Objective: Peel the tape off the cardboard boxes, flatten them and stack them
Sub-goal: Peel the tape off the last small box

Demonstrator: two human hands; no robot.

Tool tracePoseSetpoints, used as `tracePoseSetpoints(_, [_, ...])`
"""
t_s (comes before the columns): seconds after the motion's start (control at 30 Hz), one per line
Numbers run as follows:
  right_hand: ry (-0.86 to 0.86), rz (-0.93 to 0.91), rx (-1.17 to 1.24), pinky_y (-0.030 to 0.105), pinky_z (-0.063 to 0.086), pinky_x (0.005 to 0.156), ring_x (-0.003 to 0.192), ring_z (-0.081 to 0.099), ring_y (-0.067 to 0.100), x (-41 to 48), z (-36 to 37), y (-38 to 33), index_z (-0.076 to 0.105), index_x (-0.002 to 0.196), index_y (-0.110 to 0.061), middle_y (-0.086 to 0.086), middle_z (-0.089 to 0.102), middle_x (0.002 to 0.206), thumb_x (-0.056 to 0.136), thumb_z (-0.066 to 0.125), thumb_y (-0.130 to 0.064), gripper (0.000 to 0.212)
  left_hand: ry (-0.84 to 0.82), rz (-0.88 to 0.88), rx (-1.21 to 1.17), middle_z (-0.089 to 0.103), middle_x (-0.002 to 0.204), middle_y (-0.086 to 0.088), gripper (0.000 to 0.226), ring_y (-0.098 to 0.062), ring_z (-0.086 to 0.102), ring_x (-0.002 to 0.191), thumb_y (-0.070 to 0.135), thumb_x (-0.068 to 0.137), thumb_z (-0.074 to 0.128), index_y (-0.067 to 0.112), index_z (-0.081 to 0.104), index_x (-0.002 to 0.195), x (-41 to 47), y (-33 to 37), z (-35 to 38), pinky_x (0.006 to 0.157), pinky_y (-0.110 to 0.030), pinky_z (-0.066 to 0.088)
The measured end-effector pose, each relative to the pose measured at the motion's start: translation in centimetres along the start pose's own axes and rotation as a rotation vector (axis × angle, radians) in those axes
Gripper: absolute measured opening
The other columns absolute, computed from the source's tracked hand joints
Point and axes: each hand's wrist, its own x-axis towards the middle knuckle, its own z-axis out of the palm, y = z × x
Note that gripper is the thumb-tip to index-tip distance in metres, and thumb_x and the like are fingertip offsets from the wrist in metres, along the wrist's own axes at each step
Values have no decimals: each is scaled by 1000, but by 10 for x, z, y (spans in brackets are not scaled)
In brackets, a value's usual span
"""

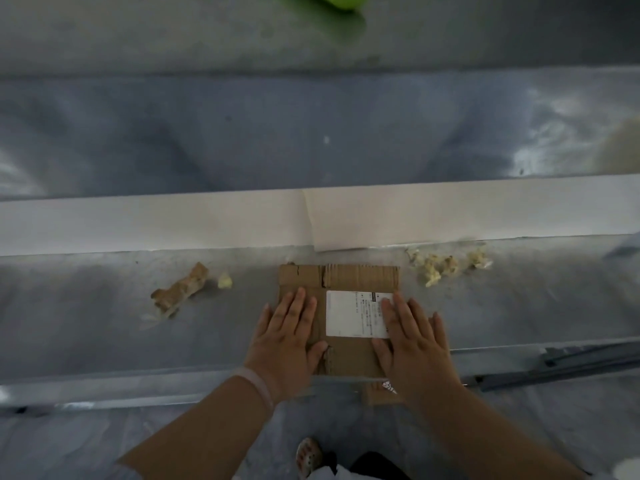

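Note:
A flattened brown cardboard box (349, 277) lies on the grey metal table (86, 323) near its front edge. A white shipping label (353, 315) is stuck on its top face. My left hand (287, 337) presses flat on the box's left part, fingers straight. My right hand (412, 339) presses flat on the right part, its fingers over the label's right edge. A cardboard flap (377, 393) hangs below the table edge under my right wrist.
A crumpled strip of peeled brown tape (180, 289) lies left of the box, with a small yellowish scrap (224, 280) beside it. Several balled tape scraps (446, 265) lie to the right. A white ledge (173, 223) runs behind. A green object (332, 1) sits far back.

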Motion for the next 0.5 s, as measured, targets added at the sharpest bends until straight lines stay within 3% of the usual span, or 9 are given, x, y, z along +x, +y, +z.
tracePoseSetpoints(0.13, [-1, -27, 0, 52, 12, 111, 137, 40, 33, 1, -1, 2, 31, 150, -15, 10, 37, 153, 96, 5, -60, 75, -4, -38, -38, 33, 151, -7, 66, -23, 35, 137, 56, 95, 17, 16, 31, 145, -3, 1, -2, 112, -48, 22])
tracePoseSetpoints(0.23, [14, -52, 41, 45, -8, 119, 149, 5, 26, 0, -2, 7, -5, 154, -18, 2, 0, 163, 80, -18, -73, 93, 21, -112, -94, 40, 148, -6, 61, -25, 41, 133, 53, 96, 18, 18, 41, 140, -12, 6, -8, 106, -48, 34])
tracePoseSetpoints(0.27, [-3, -19, 68, 43, -9, 119, 149, -2, 25, -3, -3, 9, -10, 154, -18, 1, -6, 162, 77, -15, -77, 97, 26, -150, -106, 44, 144, -7, 60, -27, 46, 128, 53, 94, 23, 19, 47, 137, -16, 7, -10, 102, -47, 38])
tracePoseSetpoints(0.33, [29, 68, 142, 41, 5, 119, 146, 7, 23, -10, -8, 13, 7, 154, -15, 3, 8, 160, 82, 11, -76, 94, 49, -250, -143, 49, 136, -6, 59, -28, 52, 117, 56, 89, 34, 20, 54, 131, -25, 10, -16, 94, -45, 45])
tracePoseSetpoints(0.4, [85, 100, 181, 40, 24, 114, 137, 24, 21, -18, -18, 16, 35, 143, -21, 0, 30, 147, 87, 35, -67, 72, 89, -357, -251, 44, 131, -3, 58, -24, 49, 113, 56, 86, 48, 21, 51, 133, -37, 13, -22, 94, -41, 46])
tracePoseSetpoints(0.5, [82, 82, 269, 35, 35, 103, 120, 38, 15, -24, -29, 20, 55, 124, -30, -7, 45, 124, 89, 53, -52, 42, 107, -525, -588, 37, 125, 1, 62, -15, 47, 107, 40, 84, 65, 18, 43, 138, -54, 23, -31, 95, -26, 43])
